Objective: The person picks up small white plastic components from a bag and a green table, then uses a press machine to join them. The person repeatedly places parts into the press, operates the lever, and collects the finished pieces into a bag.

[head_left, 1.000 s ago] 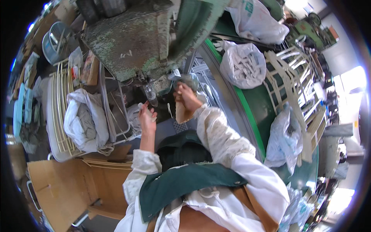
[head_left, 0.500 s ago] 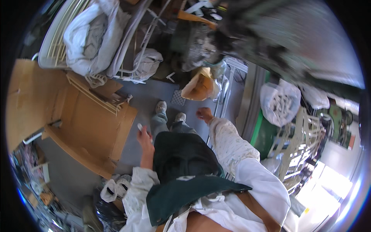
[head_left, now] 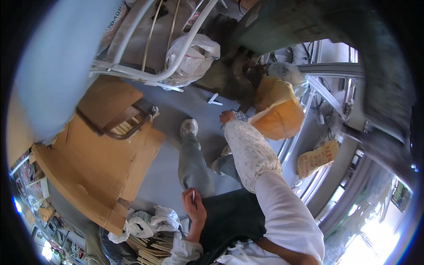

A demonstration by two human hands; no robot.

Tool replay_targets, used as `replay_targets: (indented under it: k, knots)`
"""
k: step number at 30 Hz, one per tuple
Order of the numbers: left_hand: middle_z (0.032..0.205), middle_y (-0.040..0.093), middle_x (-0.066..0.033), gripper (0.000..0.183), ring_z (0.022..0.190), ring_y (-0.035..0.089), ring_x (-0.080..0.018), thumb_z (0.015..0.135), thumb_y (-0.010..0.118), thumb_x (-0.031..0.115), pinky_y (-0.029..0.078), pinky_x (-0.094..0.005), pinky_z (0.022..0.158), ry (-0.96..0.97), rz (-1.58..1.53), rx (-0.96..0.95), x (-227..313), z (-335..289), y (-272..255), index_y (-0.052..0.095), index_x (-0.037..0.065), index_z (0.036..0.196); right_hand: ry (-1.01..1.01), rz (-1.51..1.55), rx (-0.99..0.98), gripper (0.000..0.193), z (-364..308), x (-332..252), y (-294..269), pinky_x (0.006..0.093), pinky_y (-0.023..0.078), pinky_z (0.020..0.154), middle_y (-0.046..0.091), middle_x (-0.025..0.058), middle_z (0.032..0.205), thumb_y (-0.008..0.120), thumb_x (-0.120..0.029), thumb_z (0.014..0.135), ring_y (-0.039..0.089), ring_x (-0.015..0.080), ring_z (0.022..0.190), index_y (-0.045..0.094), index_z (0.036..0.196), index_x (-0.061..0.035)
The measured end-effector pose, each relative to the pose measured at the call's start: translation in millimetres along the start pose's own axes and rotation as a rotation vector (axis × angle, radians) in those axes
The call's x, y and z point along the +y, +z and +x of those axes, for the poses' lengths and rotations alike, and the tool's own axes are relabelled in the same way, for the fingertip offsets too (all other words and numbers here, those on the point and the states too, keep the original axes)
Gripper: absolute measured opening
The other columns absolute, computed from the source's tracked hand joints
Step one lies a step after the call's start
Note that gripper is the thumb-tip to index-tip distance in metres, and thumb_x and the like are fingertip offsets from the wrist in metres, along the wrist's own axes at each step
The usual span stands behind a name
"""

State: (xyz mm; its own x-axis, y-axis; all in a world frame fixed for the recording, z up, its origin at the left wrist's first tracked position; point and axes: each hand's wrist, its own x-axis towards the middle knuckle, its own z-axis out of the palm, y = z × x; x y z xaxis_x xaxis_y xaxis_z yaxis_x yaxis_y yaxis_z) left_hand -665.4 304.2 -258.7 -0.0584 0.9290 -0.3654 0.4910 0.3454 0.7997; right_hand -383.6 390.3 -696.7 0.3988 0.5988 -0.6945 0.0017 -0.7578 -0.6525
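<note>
My left hand [head_left: 194,206] is in front of my dark apron [head_left: 232,216], its fingers curled around a small whitish piece [head_left: 193,196], mostly hidden by them. Stretched out ahead, my right hand [head_left: 226,117] has its fingers curled; whether anything is inside them is hidden. Beside it is a small grid-patterned patch [head_left: 241,115], partly covered by my sleeve. A white T-shaped piece [head_left: 215,100] lies on the grey floor just beyond that hand. To the right of the hand stands an open brown paper sack [head_left: 282,110].
A large cardboard sheet [head_left: 101,163] takes up the left. White tubular racking [head_left: 145,79] and a white plastic bag [head_left: 192,57] stand ahead. A dark green machine [head_left: 300,26] overhangs the far right. Thin sticks [head_left: 152,249] and plastic bags [head_left: 154,223] are by my left elbow.
My view has shifted forward, and the paper sack and racking appear larger. My right arm reaches further ahead, toward the T-shaped piece. My left hand has come back in front of the apron.
</note>
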Motion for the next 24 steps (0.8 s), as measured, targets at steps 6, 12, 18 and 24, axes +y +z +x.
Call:
replay_targets:
  k: [6,12,18,24]
  knots:
    - [0.088,0.06,-0.0177,0.01,0.079,0.059,-0.0277,0.082,0.052,-0.008,0.048,-0.0326,0.068,0.074,-0.018,0.048,-17,28,13,0.056,-0.004,0.09,-0.149,-0.366,0.428,0.046,58,8,75,0.045,0.05,0.082,0.064,0.0236,0.096,0.078,-0.031,0.069,0.062,0.0384,0.092,0.066,0.1,0.0]
    - [0.086,0.063,-0.0172,0.013,0.075,0.06,-0.0291,0.077,0.052,-0.009,0.048,-0.0336,0.068,0.451,-0.201,-0.027,-21,61,49,0.058,-0.003,0.088,-0.176,-0.293,0.671,0.041,214,0,-8,0.0461,0.05,0.07,0.064,0.0223,0.082,0.074,-0.034,0.075,0.063,0.0385,0.08,0.062,0.091,0.0011]
    - [0.084,0.059,-0.0134,0.008,0.077,0.057,-0.0265,0.088,0.055,0.002,0.046,-0.0335,0.07,0.204,-0.041,-0.034,-10,73,17,0.057,-0.004,0.092,-0.172,0.209,0.376,0.026,-77,-100,93,0.0333,0.048,0.056,0.066,0.0113,0.068,0.064,-0.024,0.087,0.063,0.0179,0.063,0.063,0.078,0.0004]
    - [0.079,0.059,-0.0148,0.032,0.071,0.055,-0.0265,0.095,0.055,0.026,0.045,-0.0378,0.067,0.11,-0.093,-0.131,42,89,44,0.056,-0.006,0.09,-0.33,0.701,0.76,0.017,-423,-296,-172,0.0263,0.045,0.058,0.058,0.0033,0.085,0.055,-0.017,0.091,0.054,0.0127,0.067,0.053,0.104,-0.0054]
